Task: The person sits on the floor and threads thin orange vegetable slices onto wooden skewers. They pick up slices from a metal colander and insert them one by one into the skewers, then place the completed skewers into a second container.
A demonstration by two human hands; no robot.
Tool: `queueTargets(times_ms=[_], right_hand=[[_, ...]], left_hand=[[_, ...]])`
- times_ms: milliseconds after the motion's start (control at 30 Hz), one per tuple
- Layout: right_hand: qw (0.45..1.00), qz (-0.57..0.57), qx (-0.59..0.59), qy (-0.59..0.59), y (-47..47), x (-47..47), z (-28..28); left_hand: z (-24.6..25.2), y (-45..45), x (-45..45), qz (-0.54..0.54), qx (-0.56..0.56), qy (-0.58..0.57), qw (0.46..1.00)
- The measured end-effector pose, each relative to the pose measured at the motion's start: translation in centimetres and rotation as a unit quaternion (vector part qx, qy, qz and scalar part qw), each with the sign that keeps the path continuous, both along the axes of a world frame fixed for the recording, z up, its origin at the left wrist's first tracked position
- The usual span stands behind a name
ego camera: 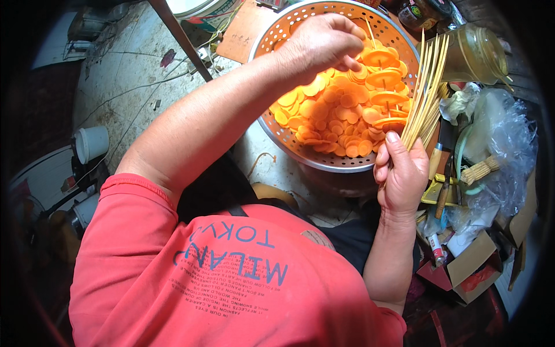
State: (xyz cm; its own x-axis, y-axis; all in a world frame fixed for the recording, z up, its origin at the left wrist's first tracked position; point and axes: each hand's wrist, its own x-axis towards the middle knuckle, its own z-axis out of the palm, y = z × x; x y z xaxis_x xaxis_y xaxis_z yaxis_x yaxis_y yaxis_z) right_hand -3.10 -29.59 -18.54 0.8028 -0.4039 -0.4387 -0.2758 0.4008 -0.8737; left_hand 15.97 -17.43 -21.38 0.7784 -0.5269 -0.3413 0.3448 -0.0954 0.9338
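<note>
My right hand (403, 167) grips a thick bundle of bamboo skewers (427, 91) and the lower end of a single skewer strung with spaced orange slices, likely carrot (386, 99). Its pointed tip rises bare above the top slice. Close beside that tip is my left hand (327, 43), fingers bent and back turned up; whether a slice is between them is hidden. Beneath both hands stands a perforated metal colander (277, 134), heaped with loose round orange slices (338, 108).
Right of the colander lie a glass jar (477, 54), clear plastic bags (503, 139), a tied stick bundle (479, 170), wooden-handled tools (443, 199) and an opened carton (472, 266). A board (245, 32) and bucket (204, 13) are behind. Cables (143, 84) cross the floor at left.
</note>
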Motion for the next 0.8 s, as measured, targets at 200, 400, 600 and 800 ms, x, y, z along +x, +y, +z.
queueTargets(times_ms=[200, 400, 600, 800], right_hand=[[1.0, -0.001, 0.001, 0.002, 0.1, 0.0, -0.1], [1.0, 0.009, -0.006, 0.008, 0.3, 0.0, -0.2], [0.999, 0.022, -0.018, 0.021, 0.3, 0.0, -0.3], [0.999, 0.02, -0.022, 0.021, 0.5, 0.0, -0.1]], left_hand=[[0.5, 0.8, 0.8, -0.08, -0.014, -0.039, 0.996], [-0.6, -0.5, -1.0, -0.04, -0.001, -0.082, 0.996], [-0.3, -0.4, -1.1, -0.048, 0.046, -0.098, 0.993], [-0.6, -0.5, -1.5, -0.045, 0.053, -0.12, 0.99]])
